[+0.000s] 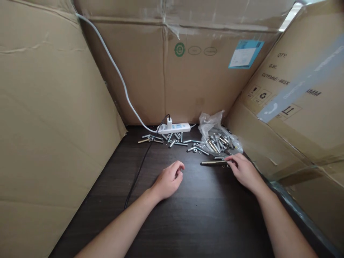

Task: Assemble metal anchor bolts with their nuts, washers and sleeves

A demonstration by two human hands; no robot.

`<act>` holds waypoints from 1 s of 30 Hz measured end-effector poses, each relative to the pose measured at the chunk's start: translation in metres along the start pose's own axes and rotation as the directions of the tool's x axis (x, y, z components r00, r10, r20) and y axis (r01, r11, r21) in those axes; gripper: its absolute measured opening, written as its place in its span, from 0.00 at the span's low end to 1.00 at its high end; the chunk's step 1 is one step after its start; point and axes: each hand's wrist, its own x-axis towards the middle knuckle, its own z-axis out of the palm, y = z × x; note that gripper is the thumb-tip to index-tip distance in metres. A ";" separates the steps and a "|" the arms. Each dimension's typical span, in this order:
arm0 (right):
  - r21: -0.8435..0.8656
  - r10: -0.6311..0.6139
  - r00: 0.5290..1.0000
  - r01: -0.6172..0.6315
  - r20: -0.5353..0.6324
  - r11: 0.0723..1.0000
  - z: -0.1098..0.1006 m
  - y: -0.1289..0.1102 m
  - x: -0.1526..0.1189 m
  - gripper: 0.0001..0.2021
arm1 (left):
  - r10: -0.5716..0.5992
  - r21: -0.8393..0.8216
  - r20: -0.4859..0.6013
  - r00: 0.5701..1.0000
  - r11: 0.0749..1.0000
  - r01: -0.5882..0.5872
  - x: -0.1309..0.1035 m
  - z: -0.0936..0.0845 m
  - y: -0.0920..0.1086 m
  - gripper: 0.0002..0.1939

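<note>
My right hand point(239, 169) is at the right of the dark table, thumb and fingertips pinching one end of a long, brass-coloured expansion bolt point(213, 163). The bolt points left, dark tip outward, low over the tabletop. Small rings point(223, 166) lie just below it. Nearer the middle, my left hand point(168, 178) rests on its side with its fingers loosely curled in; nothing shows in them. Behind my right hand, a clear plastic bag point(211, 123) spills a pile of metal bolts point(219, 143). More silver bolts point(180, 144) and washers point(195, 150) are strewn leftward along the back.
A white power strip point(182, 128) with a plugged-in charger point(169, 123) sits against the back cardboard wall point(142, 71). Its white cable point(115, 66) climbs up left. A black cord point(141, 168) runs forward, left of my left hand. Cardboard panels point(53, 125) enclose both sides.
</note>
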 end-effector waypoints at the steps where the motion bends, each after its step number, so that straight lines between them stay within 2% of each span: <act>1: 0.012 -0.010 1.000 0.010 0.011 1.000 0.002 -0.004 0.000 0.11 | 0.001 0.004 0.001 1.000 1.000 -0.001 0.000 0.000 0.000 0.07; 5: 0.057 -0.042 0.998 0.040 0.048 0.998 0.010 -0.015 0.001 0.11 | 0.013 0.044 0.007 1.000 0.999 -0.013 0.001 0.000 -0.001 0.07; 10: 0.105 -0.078 0.995 0.072 0.060 0.992 0.014 -0.023 0.001 0.10 | 0.052 0.114 -0.046 0.998 0.992 -0.047 0.003 -0.002 0.000 0.10; 15: 0.163 -0.070 0.996 0.060 0.057 0.985 0.014 -0.036 0.000 0.11 | 0.041 0.166 -0.007 0.999 0.985 -0.040 0.002 -0.002 0.000 0.16; 23: 0.312 -0.075 0.995 0.049 0.073 0.949 0.017 -0.052 -0.002 0.13 | 0.048 0.182 0.017 0.999 0.982 -0.050 0.001 -0.001 0.000 0.15; 27: 0.494 -0.015 0.997 -0.022 0.071 0.869 0.018 -0.064 -0.003 0.13 | 0.045 0.152 -0.006 0.999 0.987 -0.043 0.001 0.000 -0.001 0.15; 29: 0.637 0.061 0.990 -0.127 0.125 0.760 0.021 -0.074 -0.004 0.13 | 0.042 0.120 -0.033 0.999 0.992 -0.037 0.000 0.001 -0.002 0.17; 30: 0.716 0.099 0.980 -0.193 0.172 0.671 0.023 -0.079 -0.005 0.14 | 0.042 0.105 -0.042 0.998 0.994 -0.037 0.000 0.001 -0.003 0.18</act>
